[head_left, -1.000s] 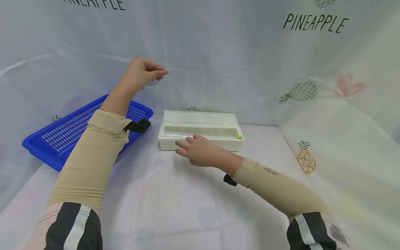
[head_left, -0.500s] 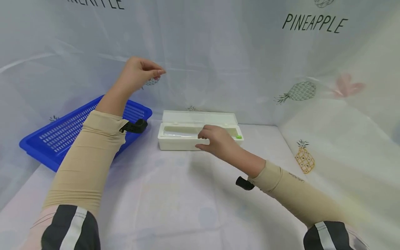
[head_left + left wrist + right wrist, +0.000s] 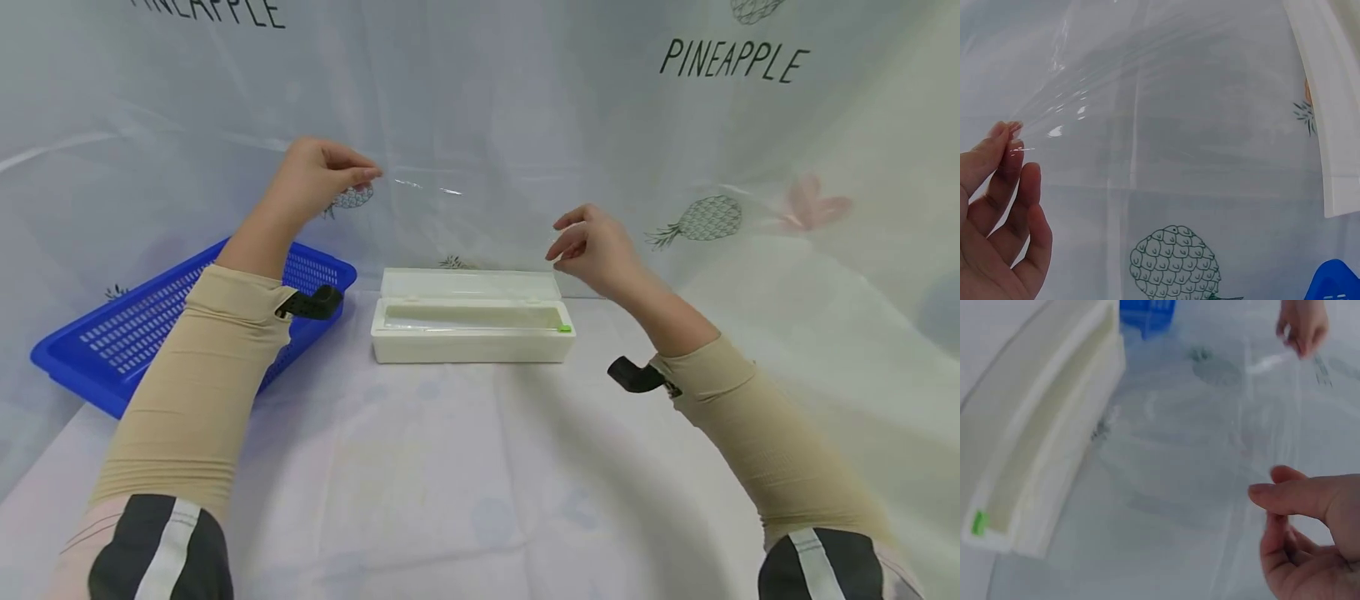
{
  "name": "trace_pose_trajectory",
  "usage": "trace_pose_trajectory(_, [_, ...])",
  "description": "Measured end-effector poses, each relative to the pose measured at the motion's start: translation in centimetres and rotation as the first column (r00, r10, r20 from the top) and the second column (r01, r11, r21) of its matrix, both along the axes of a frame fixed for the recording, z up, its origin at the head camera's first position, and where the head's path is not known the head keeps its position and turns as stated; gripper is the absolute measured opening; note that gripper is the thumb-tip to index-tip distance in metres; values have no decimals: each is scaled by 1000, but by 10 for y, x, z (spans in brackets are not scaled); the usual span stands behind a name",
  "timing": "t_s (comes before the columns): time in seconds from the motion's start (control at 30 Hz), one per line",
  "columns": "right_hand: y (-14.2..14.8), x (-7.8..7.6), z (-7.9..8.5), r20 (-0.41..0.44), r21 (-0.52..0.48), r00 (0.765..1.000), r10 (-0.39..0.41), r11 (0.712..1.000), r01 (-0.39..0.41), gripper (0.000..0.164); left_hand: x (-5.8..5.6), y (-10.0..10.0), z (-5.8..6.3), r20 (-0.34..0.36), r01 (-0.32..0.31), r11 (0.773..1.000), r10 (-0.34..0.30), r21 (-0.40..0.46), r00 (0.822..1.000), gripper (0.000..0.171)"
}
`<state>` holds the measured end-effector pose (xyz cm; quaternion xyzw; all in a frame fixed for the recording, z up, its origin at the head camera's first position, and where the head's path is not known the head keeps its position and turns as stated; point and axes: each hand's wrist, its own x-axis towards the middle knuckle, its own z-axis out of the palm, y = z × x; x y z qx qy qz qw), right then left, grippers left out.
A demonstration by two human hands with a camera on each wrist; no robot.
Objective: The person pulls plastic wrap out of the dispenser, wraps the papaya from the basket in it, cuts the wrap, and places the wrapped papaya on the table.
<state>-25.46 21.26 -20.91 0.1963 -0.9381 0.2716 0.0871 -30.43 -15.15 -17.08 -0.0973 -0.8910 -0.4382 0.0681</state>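
Note:
A thin clear sheet of plastic wrap stretches in creases from the fingertips of my left hand, which pinches its corner high over the blue basket. My right hand is raised to the right of the white box, thumb and forefinger tips close together at the wrap's other side. In the right wrist view, faint streaks of wrap run between the two hands. The white plastic wrap dispenser stands open against the back, its lid tipped back. A green slider sits at its right end.
A blue perforated basket leans at the left, partly behind my left forearm. White sheeting printed with pineapples forms the back and right walls. A white cloth covers the table in front of the dispenser.
My right hand has risen from in front of the dispenser to the upper right, its fingertips drawing together. Glints on the wrap now show beside my left hand, which stays raised.

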Motion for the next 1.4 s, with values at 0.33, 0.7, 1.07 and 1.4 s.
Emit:
trace_pose_trajectory(0.33, [39,-24,30,109,-81,990,-90,992,99,9,-3,-2,4,-15,-29,999,28,-33,999,42])
trace_pose_trajectory(0.7, [43,-41,43,260,-488,964,-51,855,177,28,-2,-5,17,-37,-106,993,105,-41,994,40])
trace_pose_trajectory(1.07, [33,-48,58,241,-650,967,-78,727,221,20,-2,-12,32,-41,-140,984,145,110,989,27])
trace_pose_trajectory(1.4, [22,-52,63,111,-850,990,-86,509,139,12,1,-11,40,-95,-142,940,180,311,979,22])
